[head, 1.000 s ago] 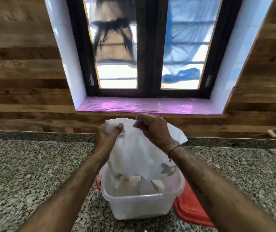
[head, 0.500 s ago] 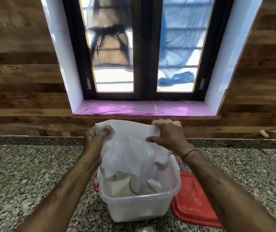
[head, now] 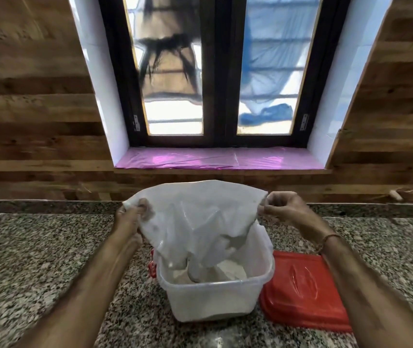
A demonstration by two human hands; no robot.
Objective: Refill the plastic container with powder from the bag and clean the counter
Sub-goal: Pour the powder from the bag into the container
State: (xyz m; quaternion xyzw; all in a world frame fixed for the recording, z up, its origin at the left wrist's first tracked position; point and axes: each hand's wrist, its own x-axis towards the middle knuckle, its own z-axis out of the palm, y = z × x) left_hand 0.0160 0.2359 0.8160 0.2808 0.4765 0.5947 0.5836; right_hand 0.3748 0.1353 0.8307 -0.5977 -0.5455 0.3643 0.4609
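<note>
The speckled stone counter (head: 24,259) starts far on the left. A wall of brown wood planks (head: 24,96) stands behind it. The person's left arm reaches out over the counter. The left hand (head: 131,217) grips the left corner of a white plastic bag (head: 200,214). Its fingers are curled tight round the bunched plastic.

The bag is up in the air, pulled wide between the two hands. Its lower part hangs down into a clear plastic box (head: 213,297). The box stands on the counter right under the bag, and its top is open. A small red clip (head: 152,266) shows on the left side of the box. Pale powder (head: 228,271) lies low in the box, in lumps and heaps. I cannot tell if the end of the bag touches the powder.

Behind the bag is a window (head: 215,71) with a dark frame. A shiny pink sheet (head: 213,159) covers the sill.

The right hand (head: 283,208) pinches the right corner of the bag between the thumb and a finger. The other fingers are curled in. A thin brown band (head: 326,241) goes round the right wrist. A red lid (head: 300,292) lies flat on the counter, just beside the right side of the box and under the right arm.
</note>
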